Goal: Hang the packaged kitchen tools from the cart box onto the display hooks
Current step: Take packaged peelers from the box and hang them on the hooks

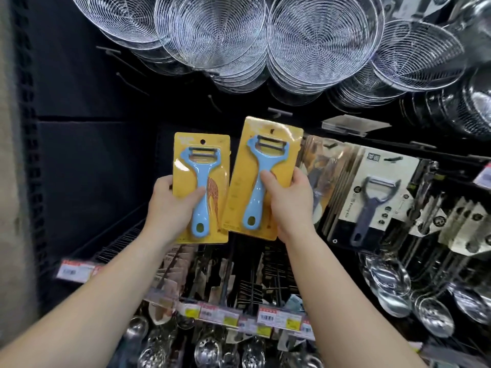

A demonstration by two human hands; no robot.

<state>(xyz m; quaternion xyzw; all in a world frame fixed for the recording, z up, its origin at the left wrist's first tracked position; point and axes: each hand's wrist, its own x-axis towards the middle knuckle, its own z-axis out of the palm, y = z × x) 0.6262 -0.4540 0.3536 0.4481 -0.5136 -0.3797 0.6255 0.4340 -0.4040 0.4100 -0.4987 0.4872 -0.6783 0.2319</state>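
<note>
I hold two packaged peelers up before a dark display wall. Each is a light-blue peeler on a yellow card. My left hand (170, 208) grips the left package (202, 166) by its lower half, thumb across the handle. My right hand (289, 205) grips the right package (265, 155), which is tilted and raised higher, its top hole near a bare display hook (279, 112). More empty hooks (127, 79) jut from the black panel at upper left. The cart box is out of view.
Wire skimmers (313, 46) hang in dense rows overhead. Grey peelers on white and black cards (377, 197) hang to the right. Below run price-tag rails (265, 318), steel ladles (390, 277) and slotted spoons. A beige pillar (13, 181) borders the left.
</note>
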